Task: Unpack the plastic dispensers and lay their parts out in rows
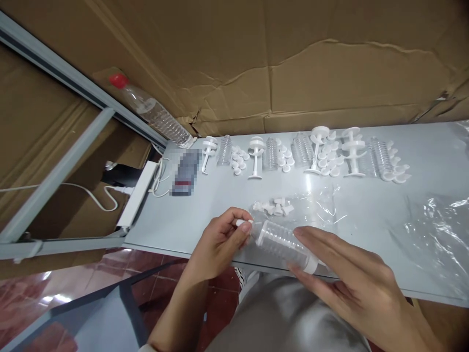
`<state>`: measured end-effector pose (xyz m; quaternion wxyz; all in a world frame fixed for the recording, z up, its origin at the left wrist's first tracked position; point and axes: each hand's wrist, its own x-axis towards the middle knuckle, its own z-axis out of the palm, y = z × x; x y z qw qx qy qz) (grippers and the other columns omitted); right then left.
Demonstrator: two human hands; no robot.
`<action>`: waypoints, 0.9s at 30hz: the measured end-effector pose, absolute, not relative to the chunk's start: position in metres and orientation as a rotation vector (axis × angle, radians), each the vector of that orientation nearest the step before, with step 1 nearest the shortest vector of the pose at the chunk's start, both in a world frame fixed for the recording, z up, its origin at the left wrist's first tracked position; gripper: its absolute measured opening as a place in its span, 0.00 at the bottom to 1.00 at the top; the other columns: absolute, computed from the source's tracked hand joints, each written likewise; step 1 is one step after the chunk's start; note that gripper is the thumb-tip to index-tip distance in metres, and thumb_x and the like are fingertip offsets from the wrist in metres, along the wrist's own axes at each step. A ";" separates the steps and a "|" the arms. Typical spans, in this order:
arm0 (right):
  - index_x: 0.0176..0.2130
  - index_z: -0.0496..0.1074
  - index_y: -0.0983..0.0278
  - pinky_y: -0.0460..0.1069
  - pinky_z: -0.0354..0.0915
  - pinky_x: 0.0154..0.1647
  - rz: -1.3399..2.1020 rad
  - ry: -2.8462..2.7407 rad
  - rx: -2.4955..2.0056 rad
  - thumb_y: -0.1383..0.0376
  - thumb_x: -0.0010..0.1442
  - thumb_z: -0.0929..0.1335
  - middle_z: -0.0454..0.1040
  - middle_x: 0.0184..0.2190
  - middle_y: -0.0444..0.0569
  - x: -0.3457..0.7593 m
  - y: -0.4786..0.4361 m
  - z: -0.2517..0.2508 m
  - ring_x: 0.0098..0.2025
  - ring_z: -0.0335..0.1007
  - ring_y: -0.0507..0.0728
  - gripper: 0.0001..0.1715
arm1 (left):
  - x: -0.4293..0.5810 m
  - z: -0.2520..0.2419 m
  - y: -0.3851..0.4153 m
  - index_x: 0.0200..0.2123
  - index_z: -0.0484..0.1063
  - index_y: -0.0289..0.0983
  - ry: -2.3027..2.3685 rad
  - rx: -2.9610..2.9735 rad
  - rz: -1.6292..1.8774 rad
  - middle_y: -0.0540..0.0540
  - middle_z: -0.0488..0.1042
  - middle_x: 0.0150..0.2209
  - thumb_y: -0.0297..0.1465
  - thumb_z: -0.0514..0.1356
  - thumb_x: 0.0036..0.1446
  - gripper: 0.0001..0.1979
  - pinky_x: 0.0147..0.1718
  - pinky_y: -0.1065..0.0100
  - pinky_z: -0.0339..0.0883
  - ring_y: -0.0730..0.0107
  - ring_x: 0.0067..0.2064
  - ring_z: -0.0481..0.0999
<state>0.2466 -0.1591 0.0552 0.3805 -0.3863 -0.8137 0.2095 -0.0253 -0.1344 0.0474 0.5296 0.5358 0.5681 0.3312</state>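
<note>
At the near edge of the surface (pixel 220 198), the right hand (pixel 361 274) and left hand (pixel 222 240) face each other: the right grips a clear tube (pixel 283 246), the left pinches a white tip (pixel 240 222) near its end.

A dark flat object (pixel 185 172) at nine o'clock is pixelated beyond naming. The left hand (pixel 223 242), near six, partly covers a small white piece (pixel 240 223); the right hand (pixel 361 278), at four, hides some of the clear tube (pixel 280 242). The right edge cuts off the plastic bag (pixel 434 234), between three and four.
</note>
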 end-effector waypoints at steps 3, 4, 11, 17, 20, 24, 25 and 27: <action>0.72 0.63 0.63 0.51 0.78 0.61 0.481 -2.120 -0.972 0.75 0.67 0.72 0.77 0.60 0.55 0.241 -0.159 0.049 0.59 0.79 0.58 0.39 | -0.023 0.050 -0.133 0.28 0.65 0.38 1.435 1.300 0.767 0.56 0.56 0.20 0.54 0.56 0.71 0.27 0.23 0.72 0.50 0.76 0.23 0.54; 0.74 0.60 0.61 0.52 0.79 0.61 0.488 -2.131 -0.974 0.76 0.66 0.71 0.77 0.61 0.55 0.240 -0.160 0.048 0.60 0.79 0.58 0.42 | -0.024 0.052 -0.132 0.26 0.63 0.38 1.453 1.312 0.763 0.56 0.55 0.20 0.54 0.55 0.71 0.29 0.23 0.72 0.50 0.76 0.23 0.53; 0.75 0.59 0.54 0.55 0.82 0.56 0.666 -2.096 -0.986 0.71 0.67 0.72 0.77 0.61 0.51 0.240 -0.157 0.046 0.58 0.80 0.62 0.44 | -0.036 0.055 -0.134 0.43 0.74 0.38 1.396 1.342 0.766 0.51 0.71 0.28 0.53 0.61 0.67 0.22 0.29 0.71 0.61 0.72 0.28 0.67; 0.77 0.53 0.57 0.56 0.79 0.61 0.441 -2.241 -0.989 0.77 0.66 0.71 0.74 0.65 0.53 0.246 -0.153 0.047 0.58 0.79 0.60 0.49 | -0.021 0.050 -0.114 0.24 0.63 0.38 1.395 1.285 0.658 0.53 0.58 0.22 0.55 0.52 0.71 0.31 0.26 0.71 0.56 0.74 0.25 0.57; 0.77 0.54 0.56 0.56 0.79 0.61 0.434 -2.224 -0.999 0.77 0.65 0.72 0.75 0.64 0.52 0.253 -0.153 0.048 0.58 0.79 0.61 0.50 | -0.018 0.058 -0.107 0.28 0.71 0.37 1.325 1.305 0.648 0.51 0.65 0.24 0.56 0.57 0.68 0.29 0.28 0.70 0.62 0.73 0.26 0.63; 0.74 0.61 0.52 0.58 0.80 0.60 0.481 -2.129 -1.067 0.74 0.63 0.74 0.77 0.62 0.47 0.266 -0.154 0.048 0.57 0.80 0.61 0.47 | -0.018 0.059 -0.112 0.47 0.77 0.39 1.222 1.349 0.724 0.49 0.75 0.31 0.49 0.68 0.63 0.20 0.29 0.71 0.64 0.72 0.29 0.70; 0.74 0.62 0.51 0.58 0.80 0.60 0.494 -2.132 -1.082 0.74 0.63 0.74 0.76 0.63 0.47 0.270 -0.153 0.048 0.58 0.80 0.62 0.46 | -0.017 0.057 -0.113 0.44 0.76 0.39 1.232 1.351 0.728 0.50 0.73 0.28 0.48 0.66 0.65 0.18 0.28 0.72 0.63 0.73 0.27 0.69; 0.74 0.61 0.51 0.58 0.80 0.61 0.491 -2.161 -1.090 0.75 0.64 0.73 0.74 0.65 0.47 0.276 -0.151 0.049 0.60 0.79 0.62 0.47 | -0.017 0.054 -0.113 0.34 0.74 0.38 1.294 1.338 0.742 0.53 0.68 0.22 0.49 0.58 0.71 0.21 0.26 0.72 0.61 0.74 0.24 0.65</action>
